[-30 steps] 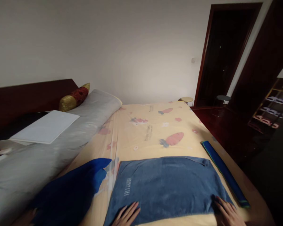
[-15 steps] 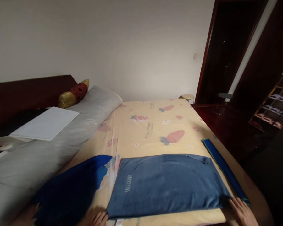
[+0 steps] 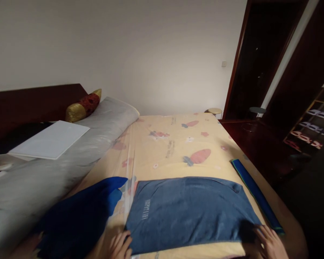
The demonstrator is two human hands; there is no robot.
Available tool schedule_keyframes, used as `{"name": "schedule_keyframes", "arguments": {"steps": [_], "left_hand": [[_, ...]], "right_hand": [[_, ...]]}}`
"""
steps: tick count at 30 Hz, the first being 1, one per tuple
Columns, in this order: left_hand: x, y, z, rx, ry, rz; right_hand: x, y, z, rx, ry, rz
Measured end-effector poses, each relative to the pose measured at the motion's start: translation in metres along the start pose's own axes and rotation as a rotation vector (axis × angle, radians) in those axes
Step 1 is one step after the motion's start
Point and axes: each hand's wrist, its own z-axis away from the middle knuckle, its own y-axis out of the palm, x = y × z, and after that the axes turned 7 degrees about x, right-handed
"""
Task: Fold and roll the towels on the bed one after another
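Note:
A grey-blue towel [image 3: 194, 212] with pale embroidered lettering lies spread flat on the bed, its lower part slightly wrinkled. At its near left corner, my left hand [image 3: 120, 245] has its fingers curled onto the cloth. My right hand [image 3: 270, 241] grips the near right corner, fingers bent over the edge. Beyond that hand, a narrow folded blue cloth with green edging [image 3: 256, 194] runs along the bed's right side. Left of the towel lies a crumpled dark-blue cloth [image 3: 81, 212].
The bed [image 3: 162, 158] has a yellow sheet printed with carrots. A grey rolled bedding bundle [image 3: 70, 172] carries a white board [image 3: 52, 140]. A red-and-gold bolster [image 3: 85, 106] leans by the headboard [image 3: 35, 104]. Stools [image 3: 215, 110] and a shoe rack [image 3: 310, 124] stand beyond.
Both hands have shifted inward, the left one also slightly forward, drawing the towel's near corners with them. More wrinkles show near the towel's right side.

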Motion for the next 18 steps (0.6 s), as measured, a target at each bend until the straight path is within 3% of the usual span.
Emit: {"name": "schedule_keyframes", "arguments": {"steps": [2,5,7,9,13,18], "left_hand": [[-0.048,0.000,-0.037,0.073,-0.023,0.070],[-0.135,0.006,-0.096,0.106,0.084,0.179],[-0.183,0.013,-0.121,0.099,0.079,0.216],[-0.212,0.020,-0.129,0.091,0.082,0.217],[-0.217,0.026,-0.115,0.102,0.130,0.206],[-0.203,0.020,-0.104,0.141,0.192,0.193]], "right_hand": [[0.050,-0.005,-0.044,0.120,0.025,-0.113],[0.126,-0.006,-0.105,0.324,-0.037,-0.293],[0.161,0.000,-0.131,0.394,-0.023,-0.359],[0.178,0.009,-0.140,0.432,-0.002,-0.387],[0.176,0.015,-0.123,0.482,-0.061,-0.415],[0.159,-0.004,-0.110,0.506,-0.197,-0.484]]}}
